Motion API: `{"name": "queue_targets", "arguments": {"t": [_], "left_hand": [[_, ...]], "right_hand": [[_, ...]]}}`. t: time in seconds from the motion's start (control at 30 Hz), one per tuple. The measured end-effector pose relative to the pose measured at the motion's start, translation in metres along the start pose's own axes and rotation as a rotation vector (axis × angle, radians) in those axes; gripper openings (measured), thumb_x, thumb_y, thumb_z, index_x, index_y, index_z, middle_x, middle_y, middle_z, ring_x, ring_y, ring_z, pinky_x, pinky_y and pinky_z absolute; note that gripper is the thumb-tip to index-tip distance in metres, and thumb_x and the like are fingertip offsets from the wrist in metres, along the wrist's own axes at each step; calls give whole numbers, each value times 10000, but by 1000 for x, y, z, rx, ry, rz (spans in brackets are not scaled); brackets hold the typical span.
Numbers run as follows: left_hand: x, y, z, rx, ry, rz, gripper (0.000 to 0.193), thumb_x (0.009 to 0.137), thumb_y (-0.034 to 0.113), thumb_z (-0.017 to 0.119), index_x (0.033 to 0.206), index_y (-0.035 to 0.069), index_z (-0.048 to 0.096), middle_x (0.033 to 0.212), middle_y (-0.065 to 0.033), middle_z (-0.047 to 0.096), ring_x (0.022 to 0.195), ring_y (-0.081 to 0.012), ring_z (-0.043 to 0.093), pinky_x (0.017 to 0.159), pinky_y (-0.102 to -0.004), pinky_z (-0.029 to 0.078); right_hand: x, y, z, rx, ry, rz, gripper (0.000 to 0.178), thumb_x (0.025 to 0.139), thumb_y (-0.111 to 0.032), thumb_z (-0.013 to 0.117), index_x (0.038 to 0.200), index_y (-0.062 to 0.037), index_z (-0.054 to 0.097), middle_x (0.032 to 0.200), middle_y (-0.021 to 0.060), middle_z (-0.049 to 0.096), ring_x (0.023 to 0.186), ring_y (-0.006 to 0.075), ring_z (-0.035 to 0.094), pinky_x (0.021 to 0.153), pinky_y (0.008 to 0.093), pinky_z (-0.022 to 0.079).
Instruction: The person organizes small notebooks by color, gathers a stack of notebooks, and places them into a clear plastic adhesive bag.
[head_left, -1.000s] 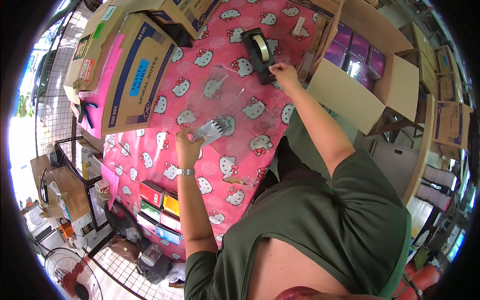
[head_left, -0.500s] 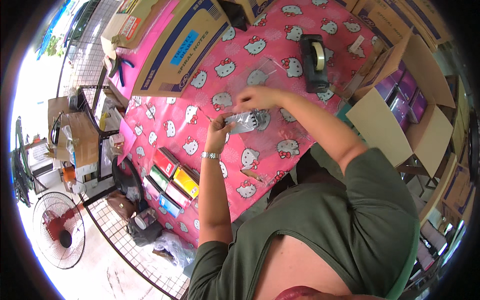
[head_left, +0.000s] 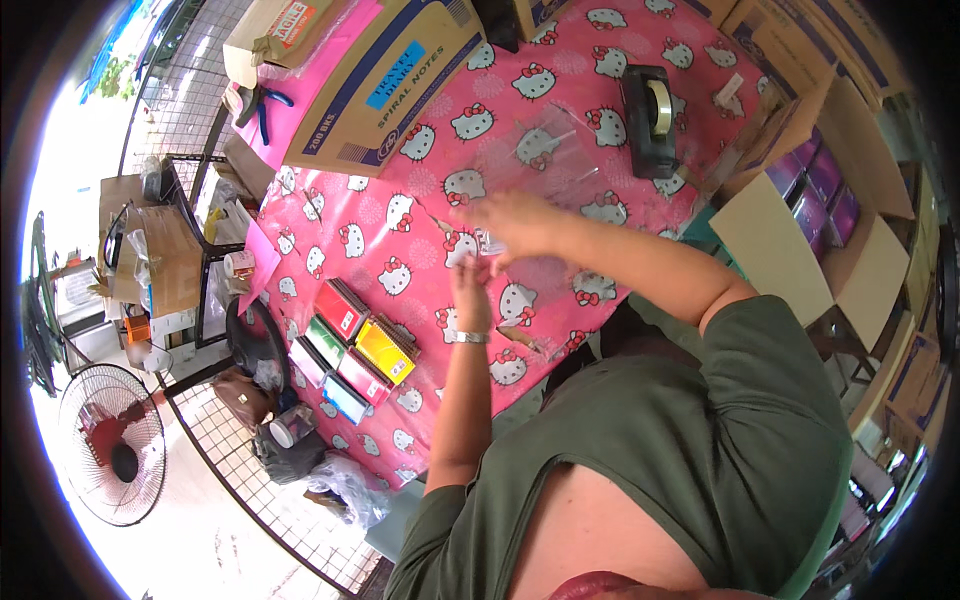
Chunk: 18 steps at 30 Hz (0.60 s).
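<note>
Between my two hands is a small spiral notebook in a clear plastic sleeve (head_left: 488,243), mostly covered by my fingers. My left hand (head_left: 472,292) grips its near end, with a metal-band watch on that wrist. Over its far side lies my right hand (head_left: 520,224), fingers and thumb curled round the sleeve. Left of my hands, small spiral notebooks sit in stacks, among them a red one (head_left: 340,309) and a yellow one (head_left: 385,350). Flat clear plastic sleeves (head_left: 570,150) lie just beyond my right hand.
A black tape dispenser (head_left: 650,122) stands at the far right of the pink-covered table (head_left: 440,390). A large carton (head_left: 385,90) is at the back left, with pliers (head_left: 264,112) beside it. At right, an open carton (head_left: 770,240) holds purple packs. A fan (head_left: 112,445) stands lower left.
My right hand has come down over the sleeved notebook, hiding most of it. My left hand has shifted right and slightly nearer me. The whole view has moved slightly.
</note>
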<state>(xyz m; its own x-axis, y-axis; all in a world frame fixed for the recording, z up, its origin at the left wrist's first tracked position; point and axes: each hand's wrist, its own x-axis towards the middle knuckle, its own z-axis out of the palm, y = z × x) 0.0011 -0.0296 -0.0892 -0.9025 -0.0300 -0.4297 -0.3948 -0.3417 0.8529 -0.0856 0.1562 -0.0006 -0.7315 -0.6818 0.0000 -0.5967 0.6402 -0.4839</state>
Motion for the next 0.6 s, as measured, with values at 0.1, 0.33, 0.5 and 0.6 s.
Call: {"name": "queue_targets", "arguments": {"t": [0.1, 0.33, 0.5, 0.6], "left_hand": [[-42, -47, -2, 132, -208, -567, 243, 908, 179, 602, 1096, 27, 572, 1026, -68, 619, 940, -225, 602, 873, -378, 468], [-49, 34, 8, 121, -283, 59, 673, 814, -83, 591, 1396, 36, 273, 1281, -122, 497, 1092, -220, 554, 966, -335, 435], [-34, 33, 35, 374, -396, 89, 760, 812, -106, 557, 1461, 57, 196, 1410, -111, 370, 1231, -198, 444, 978, -319, 421], [-45, 56, 42, 246, -392, 102, 585, 908, 87, 568, 1422, -2, 304, 1360, -104, 450, 1172, -176, 492, 875, -271, 461]], "right_hand": [[-2, -28, 4, -78, 26, -9, 897, 670, -300, 793, 1428, -182, 327, 1163, 126, 568, 1150, 299, 528, 933, 375, 456], [-90, 4, -9, 491, -2, 150, 865, 698, -129, 738, 1433, -120, 282, 1340, 178, 409, 1164, 346, 507, 937, 413, 464], [-98, 19, 49, 357, 102, 259, 840, 732, -200, 711, 1432, -59, 269, 1436, 193, 313, 1224, 351, 461, 998, 397, 416], [-106, 10, 6, 607, 293, 157, 653, 759, -205, 675, 1337, -30, 427, 1372, 193, 395, 1184, 330, 504, 974, 370, 424]]}}
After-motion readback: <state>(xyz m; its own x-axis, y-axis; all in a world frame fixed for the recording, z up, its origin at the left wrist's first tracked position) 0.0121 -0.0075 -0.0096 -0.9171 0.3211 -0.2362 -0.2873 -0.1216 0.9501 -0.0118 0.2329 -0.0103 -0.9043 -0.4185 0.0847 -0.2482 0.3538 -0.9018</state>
